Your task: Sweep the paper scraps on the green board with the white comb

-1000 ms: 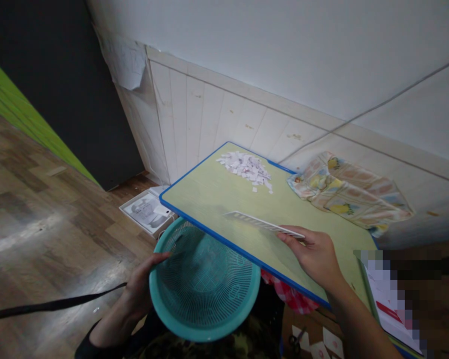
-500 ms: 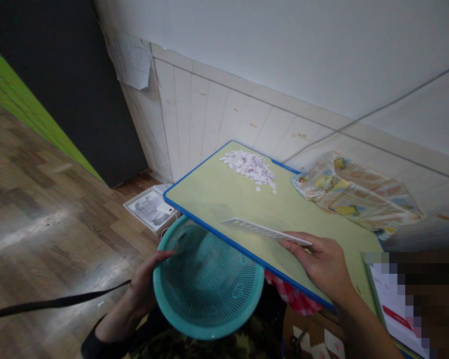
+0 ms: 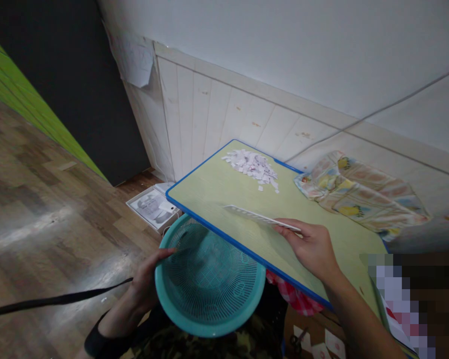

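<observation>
My left hand (image 3: pixel 149 276) grips the left rim of a teal plastic colander (image 3: pixel 209 326), thumb over the edge. The colander sits at my lap, partly under the near edge of a pale green table (image 3: pixel 194 194) with blue trim. My right hand (image 3: pixel 312 247) pinches one end of a flat white slotted piece (image 3: pixel 260 218), seen nearly edge-on and held a little above the tabletop; its exact kind is unclear. Toward the far corner of the table lies a pile of small cut paper pieces (image 3: pixel 252 164), beyond the white piece's tip.
A patterned cloth (image 3: pixel 359 194) lies crumpled at the table's far right, by the wall. On the floor left of the table is an open white box (image 3: pixel 151 207). Scissors (image 3: pixel 297 341) and paper cards (image 3: pixel 335 344) lie below the right side. A black strap (image 3: pixel 60 301) stretches out left.
My right hand has moved slightly left and up with the white slotted piece, toward the paper pile. My left hand still holds the colander in nearly the same place.
</observation>
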